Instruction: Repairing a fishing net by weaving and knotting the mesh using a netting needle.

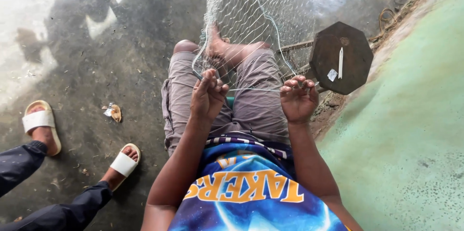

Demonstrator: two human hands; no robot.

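- My left hand (pixel 208 96) is raised above my lap, fingertips pinched together on a thin strand of the fishing net (pixel 251 13).
- My right hand (pixel 298 99) curls shut on the same taut line, drawn level between my hands.
- I judge I am mid-knot; next calls for a steady pull.
- The fine pale mesh drapes over my knees and foot.
- Beyond it, a dark eight-sided stool (pixel 350 62) stands on rough wet concrete.

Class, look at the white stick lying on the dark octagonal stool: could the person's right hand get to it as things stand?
Probably yes. The right hand is pinching a strand of the net close beside the stool, and nothing covers the white stick; it would have to let go of the strand first.
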